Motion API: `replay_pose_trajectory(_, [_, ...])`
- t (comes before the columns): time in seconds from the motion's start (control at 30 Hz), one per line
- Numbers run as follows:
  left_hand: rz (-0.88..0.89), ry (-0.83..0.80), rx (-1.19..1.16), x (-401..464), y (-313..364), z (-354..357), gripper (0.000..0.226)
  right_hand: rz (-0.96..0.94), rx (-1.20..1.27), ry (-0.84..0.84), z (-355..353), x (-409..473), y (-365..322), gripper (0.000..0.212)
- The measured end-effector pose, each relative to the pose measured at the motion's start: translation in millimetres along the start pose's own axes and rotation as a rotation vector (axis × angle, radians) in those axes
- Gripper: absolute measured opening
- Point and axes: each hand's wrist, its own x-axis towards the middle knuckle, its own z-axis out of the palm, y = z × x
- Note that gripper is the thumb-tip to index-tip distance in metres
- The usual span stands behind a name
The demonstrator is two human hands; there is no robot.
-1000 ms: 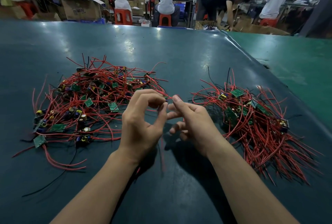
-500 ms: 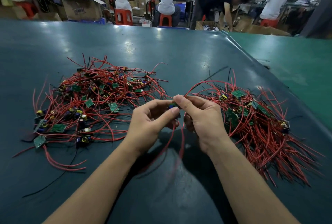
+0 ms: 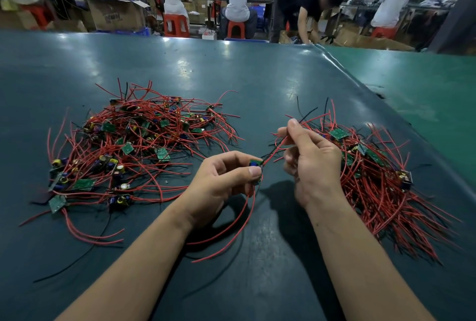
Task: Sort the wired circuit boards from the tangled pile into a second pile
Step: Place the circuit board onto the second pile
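At frame centre, left hand (image 3: 221, 181) pinches small green wired circuit board (image 3: 255, 163); right hand (image 3: 309, 156) pinches its limp red leads (image 3: 279, 146). Light, snag-prone; best held by board edges.

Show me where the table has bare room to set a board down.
Bare: the far table beyond both piles, and the strip between the tangled pile and second pile. Crowded: near the left hand and right hand, where loose wires trail.

Red wires (image 3: 144, 140), green circuit boards (image 3: 338, 134), dark teal table (image 3: 231, 76)
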Motion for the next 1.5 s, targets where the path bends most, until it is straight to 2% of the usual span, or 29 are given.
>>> replay_pose_trajectory(0.07, [-0.018, -0.062, 0.005, -1.4, 0.4, -1.5, 0.012, 0.026, 0.059, 0.020, 0.2, 1.3, -1.1, 0.038])
replay_pose_trajectory(0.2, [-0.073, -0.187, 0.001, -2.5, 2.1, -4.9, 0.010, 0.118, 0.204, 0.022, 0.2, 2.8, -7.0, 0.032])
replay_pose_trajectory(0.33, [-0.093, -0.245, 0.042, -4.0, 2.2, -6.1, 0.014, 0.342, 0.421, -0.150, -2.7, 2.2, -13.1, 0.057])
replay_pose_trajectory(0.4, [-0.095, -0.253, 0.043, -5.4, 2.2, -6.8, 0.015, 0.408, 0.411, -0.246, -3.2, 0.8, -13.9, 0.060])
replay_pose_trajectory(0.47, [-0.105, -0.257, 0.022, -5.5, 2.9, -6.7, 0.013, 0.418, 0.394, -0.226, -2.8, 1.0, -13.1, 0.056])
replay_pose_trajectory(0.57, [-0.115, -0.221, -0.009, -5.4, 4.2, -7.2, 0.012, 0.391, 0.392, -0.105, -0.7, 2.2, -11.5, 0.040])
replay_pose_trajectory(0.63, [-0.112, -0.198, -0.041, -5.5, 4.3, -7.7, 0.014, 0.378, 0.436, -0.053, -2.0, 3.6, -11.3, 0.037])
replay_pose_trajectory(0.77, [-0.090, -0.148, -0.188, -6.3, 8.5, -10.0, 0.039, 0.343, 0.495, 0.008, -8.5, 8.6, -11.2, 0.047])
replay_pose_trajectory(0.83, [-0.064, -0.038, -0.263, -3.8, 11.2, -11.0, 0.037, 0.328, 0.444, -0.004, -10.8, 10.4, -10.0, 0.052])
replay_pose_trajectory(0.93, [-0.047, 0.159, -0.389, 1.3, 15.0, -11.7, 0.011, 0.310, 0.207, -0.089, -4.4, 3.1, -5.6, 0.049])
replay_pose_trajectory(1.0, [-0.029, 0.242, -0.470, 4.0, 15.2, -14.3, 0.010, 0.184, -0.129, -0.178, 4.8, -6.8, 1.0, 0.028])
replay_pose_trajectory(1.07, [-0.013, 0.245, -0.525, 4.6, 15.5, -15.6, 0.016, 0.035, -0.305, -0.314, 12.3, -17.2, 6.9, 0.009])
replay_pose_trajectory(1.17, [-0.002, 0.191, -0.507, 4.7, 13.3, -16.3, 0.023, 0.045, -0.205, -0.502, 16.6, -26.2, 8.7, 0.019])
replay_pose_trajectory(1.27, [0.053, 0.203, -0.374, 5.0, 10.4, -13.9, 0.023, 0.096, -0.053, -0.441, 18.3, -25.9, 6.1, 0.027])
replay_pose_trajectory(1.37, [0.092, 0.193, -0.271, 4.2, 7.3, -7.9, 0.024, 0.158, 0.074, -0.347, 19.1, -23.5, 6.1, 0.023])
replay_pose_trajectory(1.5, [0.078, 0.186, -0.208, 4.4, 4.9, -2.5, 0.028, 0.240, 0.177, -0.310, 21.2, -21.9, 6.8, 0.017])
